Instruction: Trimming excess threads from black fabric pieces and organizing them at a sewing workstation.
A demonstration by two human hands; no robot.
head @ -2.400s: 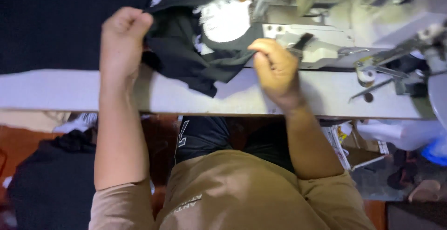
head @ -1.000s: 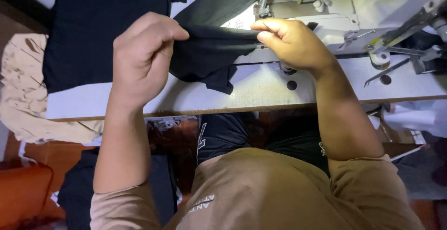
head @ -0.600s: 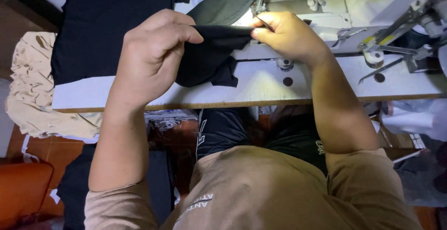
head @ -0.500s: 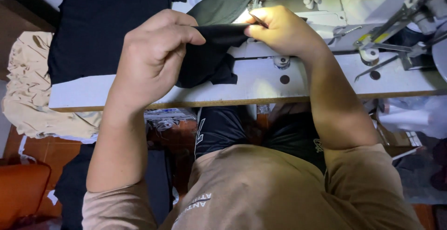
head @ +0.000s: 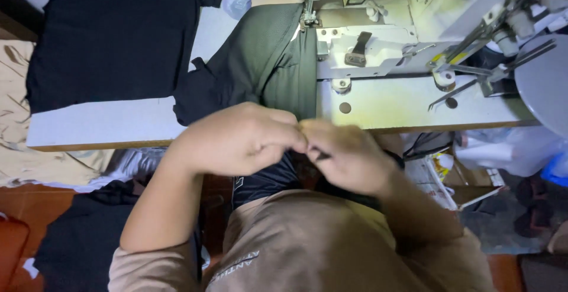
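Tan short-sleeved shirt with a small light print near the left sleeve, forearms bare.

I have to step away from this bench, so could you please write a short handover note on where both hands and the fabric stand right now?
Left hand: closed, pinching the near end of the dark fabric piece at the table edge.
Right hand: closed too, fingertips meeting the left hand's on the same end; blurred, so the exact grip is unclear.
Fabric: runs from the hands up to the sewing machine, far end at its presser foot.
Stack of dark cloth: lies flat at the table's left.
Done: piece is laid up to the foot.
Left: I cannot tell whether any seam is sewn.
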